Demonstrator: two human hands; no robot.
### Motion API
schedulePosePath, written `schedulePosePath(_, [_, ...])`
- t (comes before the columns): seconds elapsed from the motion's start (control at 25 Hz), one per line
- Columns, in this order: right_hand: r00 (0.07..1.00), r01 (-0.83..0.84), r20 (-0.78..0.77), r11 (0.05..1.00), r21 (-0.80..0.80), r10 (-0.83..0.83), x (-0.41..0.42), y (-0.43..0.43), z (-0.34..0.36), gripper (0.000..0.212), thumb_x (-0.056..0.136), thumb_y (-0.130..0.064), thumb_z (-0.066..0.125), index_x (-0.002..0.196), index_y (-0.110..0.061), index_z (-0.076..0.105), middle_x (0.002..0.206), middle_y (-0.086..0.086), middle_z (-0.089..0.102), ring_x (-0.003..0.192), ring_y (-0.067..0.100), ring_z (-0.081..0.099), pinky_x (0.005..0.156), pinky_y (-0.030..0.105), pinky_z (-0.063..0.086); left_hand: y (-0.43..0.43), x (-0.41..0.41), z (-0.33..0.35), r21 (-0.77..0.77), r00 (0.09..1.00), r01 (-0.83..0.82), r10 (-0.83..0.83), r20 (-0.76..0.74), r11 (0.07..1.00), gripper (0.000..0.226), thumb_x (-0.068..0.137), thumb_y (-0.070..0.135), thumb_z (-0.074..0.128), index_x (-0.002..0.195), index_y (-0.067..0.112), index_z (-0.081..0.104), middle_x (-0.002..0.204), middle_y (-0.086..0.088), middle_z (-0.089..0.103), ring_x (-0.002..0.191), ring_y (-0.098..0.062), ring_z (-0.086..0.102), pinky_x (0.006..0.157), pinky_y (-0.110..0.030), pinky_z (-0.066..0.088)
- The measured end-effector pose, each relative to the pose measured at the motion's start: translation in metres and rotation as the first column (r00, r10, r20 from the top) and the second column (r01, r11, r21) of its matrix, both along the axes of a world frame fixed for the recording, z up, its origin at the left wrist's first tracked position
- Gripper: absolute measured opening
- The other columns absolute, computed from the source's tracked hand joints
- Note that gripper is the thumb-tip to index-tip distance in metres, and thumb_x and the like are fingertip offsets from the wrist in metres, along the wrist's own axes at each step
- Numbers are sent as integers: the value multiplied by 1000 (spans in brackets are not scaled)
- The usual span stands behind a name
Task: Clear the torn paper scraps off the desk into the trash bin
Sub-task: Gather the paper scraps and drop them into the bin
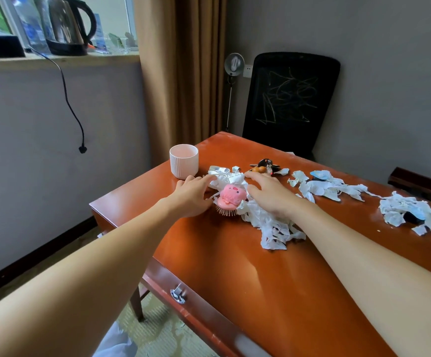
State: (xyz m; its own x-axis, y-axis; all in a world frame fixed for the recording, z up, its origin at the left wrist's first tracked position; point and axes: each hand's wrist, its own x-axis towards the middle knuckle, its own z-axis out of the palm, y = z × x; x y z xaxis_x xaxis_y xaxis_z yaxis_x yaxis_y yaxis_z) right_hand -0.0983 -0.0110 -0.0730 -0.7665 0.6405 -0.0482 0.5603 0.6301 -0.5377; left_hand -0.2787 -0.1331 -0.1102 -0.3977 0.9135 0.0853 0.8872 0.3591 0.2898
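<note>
Seemingly a pink hairbrush [231,195] among scraps [273,228].

The lower centre of the desk [209,266] is bare wood, open from the near edge. At mid-frame a pink hairbrush [231,198] lies among the paper scraps [273,228], hemmed between the left hand [191,194] and the right hand [271,194]. A white cup [184,161] stands just beyond the left fingertips, and a small dark trinket [264,167] (hard to make out) lies past the right. Scraps litter the right of the frame, and a black chair [291,99] closes the far side.
</note>
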Motion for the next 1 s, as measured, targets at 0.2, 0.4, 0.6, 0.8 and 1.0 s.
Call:
schedulePosePath(0.2, [999, -34, -8, 999, -14, 34, -23, 14, -10, 53, 101, -17, 24, 148, -40, 33, 153, 3, 32, 102, 19, 51, 88, 39, 47, 12, -13, -1, -56, 999, -10, 12, 34, 998, 59, 94, 27, 49, 149, 35, 29, 140, -8, 47, 128, -33, 35, 105, -45, 31])
schedulePosePath(0.4, [999, -35, -23, 998, -57, 33, -34, 22, -8, 55, 99, -7, 26, 149, -28, 37, 153, 1, 33, 103, 17, 57, 83, 33, 51, 22, -14, 5, -61, 996, -5, 10, 88, 998, 54, 97, 21, 44, 148, 31, 31, 133, -9, 48, 123, -35, 42, 100, -43, 34])
schedulePosePath(0.6, [999, -18, -44, 994, -108, 13, -32, 21, -11, 47, 99, -9, 28, 134, -24, 57, 134, 5, 55, 106, 18, 57, 89, 33, 50, 30, -11, 7, -91, 996, 39, -31, 82, 995, 70, 90, 10, 47, 152, 30, 21, 156, 1, 33, 131, -31, 43, 98, -44, 29])
schedulePosePath(0.8, [999, -22, -45, 992, -125, 17, -23, 19, -11, 47, 98, -8, 30, 125, -25, 65, 133, 5, 52, 116, 24, 53, 101, 42, 47, 26, -6, 2, -113, 997, -3, 11, 73, 994, 71, 91, 16, 48, 154, 36, 19, 165, 1, 11, 144, -29, 29, 109, -46, 20])
schedulePosePath(1.0, [999, -34, -26, 988, -153, 31, -19, 16, -11, 50, 94, -6, 32, 118, -31, 68, 127, 4, 57, 109, 19, 56, 99, 44, 48, 17, -2, 2, 4, 995, 42, -42, 93, 999, 47, 89, 12, 50, 132, 32, 50, 142, 4, 42, 122, -27, 49, 95, -38, 29])
